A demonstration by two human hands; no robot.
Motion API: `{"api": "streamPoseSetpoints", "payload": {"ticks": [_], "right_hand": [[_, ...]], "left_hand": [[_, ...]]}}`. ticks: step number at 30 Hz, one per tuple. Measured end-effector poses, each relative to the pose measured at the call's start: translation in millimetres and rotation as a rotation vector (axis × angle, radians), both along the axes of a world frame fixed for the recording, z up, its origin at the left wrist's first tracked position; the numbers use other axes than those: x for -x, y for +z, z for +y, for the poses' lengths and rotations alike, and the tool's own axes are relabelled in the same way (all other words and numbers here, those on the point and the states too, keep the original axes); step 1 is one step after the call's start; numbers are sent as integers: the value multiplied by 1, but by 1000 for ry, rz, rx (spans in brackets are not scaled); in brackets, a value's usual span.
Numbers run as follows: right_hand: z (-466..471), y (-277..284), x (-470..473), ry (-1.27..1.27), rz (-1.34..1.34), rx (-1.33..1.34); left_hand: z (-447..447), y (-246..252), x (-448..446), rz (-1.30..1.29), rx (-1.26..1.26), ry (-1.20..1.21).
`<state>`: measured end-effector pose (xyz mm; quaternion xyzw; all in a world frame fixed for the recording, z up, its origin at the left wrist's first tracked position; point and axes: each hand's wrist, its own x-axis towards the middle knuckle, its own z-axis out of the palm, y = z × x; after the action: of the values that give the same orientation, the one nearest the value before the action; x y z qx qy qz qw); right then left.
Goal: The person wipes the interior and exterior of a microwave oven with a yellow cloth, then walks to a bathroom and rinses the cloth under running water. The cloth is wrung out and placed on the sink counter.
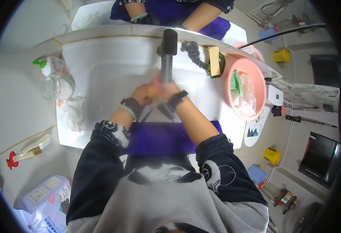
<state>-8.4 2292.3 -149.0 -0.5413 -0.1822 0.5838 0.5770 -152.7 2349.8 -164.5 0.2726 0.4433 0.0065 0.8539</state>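
Note:
Both hands meet in the white washbasin [109, 78], below the dark grey faucet [167, 62]. My left hand [140, 93] has its fingers curled around a small pink and yellow thing [152, 92], too blurred to name. From the other side my right hand [172, 89] touches it or comes close; the faucet and the blur hide its fingers. Dark bands circle both wrists, and a pale green bangle [127, 111] sits on the left one. A purple cloth [161, 137] hangs across the basin's front edge.
Bar soap [214, 61] rests on a green dish, beside a dark scouring mesh [194, 54]. Right of these stands a pink basin [228, 87] holding wet cloths. A pump bottle [55, 66], glass jar [50, 88] and crumpled white tissue [73, 113] line the left rim. Behind the faucet is a mirror [94, 17].

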Motion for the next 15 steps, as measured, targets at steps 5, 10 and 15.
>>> {"api": "streamPoseSetpoints", "payload": {"ticks": [5, 10, 15], "right_hand": [[26, -18, 16, -183, 52, -70], [11, 11, 12, -70, -540, 54], [-8, 36, -6, 173, -928, 25]], "left_hand": [[4, -59, 4, -150, 136, 42], [1, -57, -22, -232, -194, -229], [9, -35, -49, -446, 135, -12]]}}
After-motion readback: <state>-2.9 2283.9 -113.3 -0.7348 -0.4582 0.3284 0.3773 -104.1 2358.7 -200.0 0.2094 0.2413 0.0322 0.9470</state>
